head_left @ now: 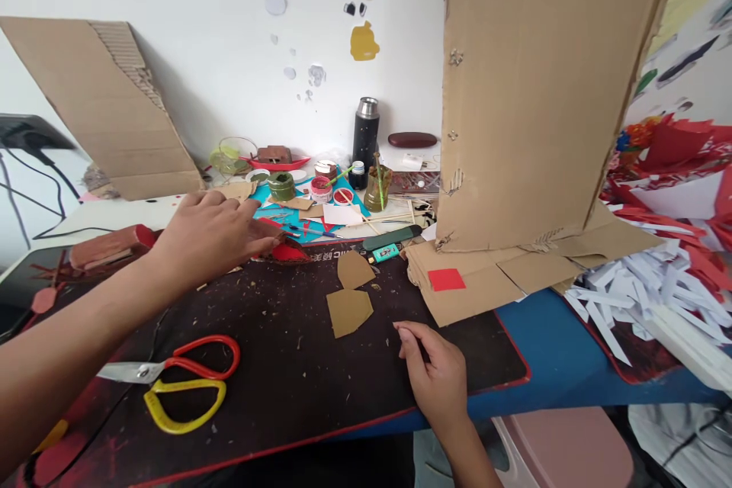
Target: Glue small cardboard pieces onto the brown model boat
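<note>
My left hand (220, 232) reaches across the mat, with its fingers curled and its thumb against a red-painted cardboard boat shape (289, 250). The hand covers this piece's left end. My right hand (439, 370) is closed near the mat's front edge, thumb and forefinger together, and nothing shows in it. Left of it lie two small cut cardboard pieces, one pointed (354, 270) and one squarish (348, 312). Scissors (183, 381) with one red and one yellow handle rest on the mat below my left forearm.
Behind are paint jars (281, 187), a black flask (366, 133) and a green utility knife (392, 237). A tall cardboard panel (543, 91) stands at right, near paper strips (657, 290). A reddish-brown model (111, 250) sits at left on the dark mat (286, 389).
</note>
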Available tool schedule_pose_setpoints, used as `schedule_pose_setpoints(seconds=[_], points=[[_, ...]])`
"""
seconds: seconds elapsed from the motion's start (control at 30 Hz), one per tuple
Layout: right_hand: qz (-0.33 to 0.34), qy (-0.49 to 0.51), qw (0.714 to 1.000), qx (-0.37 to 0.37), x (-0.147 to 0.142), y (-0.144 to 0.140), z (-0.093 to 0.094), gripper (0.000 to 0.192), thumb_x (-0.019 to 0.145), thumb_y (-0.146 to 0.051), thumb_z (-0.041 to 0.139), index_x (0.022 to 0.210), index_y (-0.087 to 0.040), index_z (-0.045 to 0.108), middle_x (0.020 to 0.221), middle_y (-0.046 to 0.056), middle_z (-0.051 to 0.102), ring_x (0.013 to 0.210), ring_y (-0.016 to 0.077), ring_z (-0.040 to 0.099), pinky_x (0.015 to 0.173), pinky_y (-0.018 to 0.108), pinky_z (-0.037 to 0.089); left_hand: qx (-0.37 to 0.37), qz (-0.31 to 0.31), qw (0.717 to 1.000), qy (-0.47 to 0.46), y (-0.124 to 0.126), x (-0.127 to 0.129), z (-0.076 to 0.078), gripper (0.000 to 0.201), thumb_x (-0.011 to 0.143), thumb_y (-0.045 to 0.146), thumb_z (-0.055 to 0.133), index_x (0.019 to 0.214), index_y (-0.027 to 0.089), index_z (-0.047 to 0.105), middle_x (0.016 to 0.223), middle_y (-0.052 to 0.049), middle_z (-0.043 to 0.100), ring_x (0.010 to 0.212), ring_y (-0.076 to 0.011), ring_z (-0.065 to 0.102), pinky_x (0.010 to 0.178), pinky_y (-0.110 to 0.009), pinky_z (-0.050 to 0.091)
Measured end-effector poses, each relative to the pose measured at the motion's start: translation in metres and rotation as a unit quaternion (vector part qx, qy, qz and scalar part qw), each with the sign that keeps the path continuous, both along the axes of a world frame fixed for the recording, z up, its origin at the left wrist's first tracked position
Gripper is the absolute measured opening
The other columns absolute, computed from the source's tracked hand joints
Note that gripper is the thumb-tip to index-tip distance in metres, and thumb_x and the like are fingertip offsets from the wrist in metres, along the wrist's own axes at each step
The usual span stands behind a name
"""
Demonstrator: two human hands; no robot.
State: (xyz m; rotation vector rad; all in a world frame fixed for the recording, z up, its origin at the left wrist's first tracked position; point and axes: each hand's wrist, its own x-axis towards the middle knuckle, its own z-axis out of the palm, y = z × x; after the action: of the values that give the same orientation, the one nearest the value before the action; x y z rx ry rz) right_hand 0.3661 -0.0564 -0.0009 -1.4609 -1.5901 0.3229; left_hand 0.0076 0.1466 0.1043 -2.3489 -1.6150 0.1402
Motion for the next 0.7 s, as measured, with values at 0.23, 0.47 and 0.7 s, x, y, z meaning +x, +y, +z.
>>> schedule_pose_setpoints(seconds=[0.23, 0.47, 0.7], points=[[0.006, -0.002, 1.0, 0.013, 0.0, 0.0, -0.002, 0.03, 0.117, -0.03, 0.062, 0.105, -0.023, 0.09, 0.071, 0.003, 0.083, 0.058, 0.0219, 0.082, 0.066, 0.029, 0.069, -0.029, 0.015, 0.998, 0.049, 0.002, -0.005, 0.0, 0.079, 0.107, 0.087, 0.039, 0.115, 0.018, 0.077, 0.104, -0.024, 0.088, 0.113, -0.046, 0.08, 0.101, -0.051, 0.05], [0.01, -0.004, 1.0, 0.025, 0.001, -0.001, -0.002, 0.029, 0.117, -0.028, 0.063, 0.106, -0.021, 0.089, 0.072, 0.003, 0.083, 0.059, 0.0214, 0.081, 0.068, 0.029, 0.069, -0.073, 0.014, 0.996, 0.042, 0.008, -0.013, 0.005, 0.091, 0.101, 0.097, 0.037, 0.113, 0.018, 0.079, 0.103, -0.027, 0.086, 0.108, -0.0511, 0.08, 0.098, -0.056, 0.053], [0.01, -0.008, 1.0, 0.026, 0.002, 0.0, -0.003, 0.029, 0.117, -0.028, 0.063, 0.107, -0.021, 0.089, 0.072, 0.003, 0.083, 0.06, 0.0216, 0.082, 0.07, 0.029, 0.069, -0.088, 0.014, 0.996, -0.013, 0.01, -0.044, 0.009, 0.088, 0.105, 0.092, 0.035, 0.127, 0.02, 0.08, 0.107, -0.02, 0.086, 0.106, -0.0439, 0.079, 0.099, -0.053, 0.054]])
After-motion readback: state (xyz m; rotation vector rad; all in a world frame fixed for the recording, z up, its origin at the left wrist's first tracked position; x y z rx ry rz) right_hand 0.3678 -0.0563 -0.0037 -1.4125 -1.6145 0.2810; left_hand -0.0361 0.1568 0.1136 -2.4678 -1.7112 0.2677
